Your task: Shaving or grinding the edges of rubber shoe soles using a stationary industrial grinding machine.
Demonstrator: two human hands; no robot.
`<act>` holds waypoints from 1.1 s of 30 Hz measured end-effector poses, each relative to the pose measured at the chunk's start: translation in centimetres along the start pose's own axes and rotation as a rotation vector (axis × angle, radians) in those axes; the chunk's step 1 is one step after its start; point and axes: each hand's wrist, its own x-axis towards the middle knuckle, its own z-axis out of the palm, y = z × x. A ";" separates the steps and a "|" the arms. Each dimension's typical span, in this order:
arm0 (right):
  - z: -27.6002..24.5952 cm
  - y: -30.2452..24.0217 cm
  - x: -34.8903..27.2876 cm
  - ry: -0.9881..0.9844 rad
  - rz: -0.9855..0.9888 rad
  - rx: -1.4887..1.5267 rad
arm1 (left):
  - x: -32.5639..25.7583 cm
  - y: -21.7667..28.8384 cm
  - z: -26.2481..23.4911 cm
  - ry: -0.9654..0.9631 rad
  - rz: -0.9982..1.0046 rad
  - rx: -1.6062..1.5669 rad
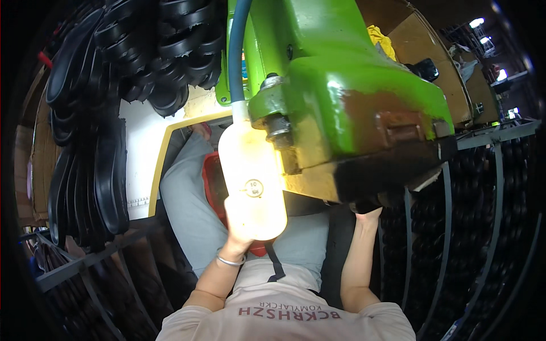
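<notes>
A glowing, rounded lamp (253,165) on a blue bendable neck (239,51) hangs in the middle of the view. Behind its lower end is my left hand (238,237), its fingers mostly hidden by the lamp and glare; a silver bracelet circles that wrist. To the right stands the bulky head of a green machine (335,96), its paint worn to brown and its lower part black. My right hand (369,213) reaches up under its black lower edge, with the fingers out of sight. What either hand holds does not show.
Stacked black shoe soles (85,182) stand at the left on a white, yellow-edged table (137,165). Metal racks (446,227) with dark items flank me on both sides. Cardboard boxes (426,51) and a yellow cloth (381,42) are behind the machine. Something red (213,182) lies between my legs.
</notes>
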 end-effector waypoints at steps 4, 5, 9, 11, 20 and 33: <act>-3.6 3.6 1.3 -0.192 0.013 0.101 | 0.2 3.7 -1.7 0.095 0.084 0.590; 1.0 2.9 -0.1 -0.278 -0.074 0.102 | -0.2 4.4 -2.8 0.172 -0.006 0.407; 6.5 3.9 -2.3 -0.428 0.066 0.020 | -1.7 4.6 -8.2 0.275 0.029 0.217; 6.9 5.4 -3.5 -0.435 -0.059 -0.088 | -2.9 5.2 -10.0 0.285 -0.024 0.088; 15.2 5.8 -3.7 -0.438 -0.218 -0.567 | -3.7 1.3 -4.5 -0.183 -0.129 0.458; -0.2 7.9 -14.5 -0.526 0.642 -0.614 | -0.2 -0.6 -0.7 -0.065 -0.034 0.597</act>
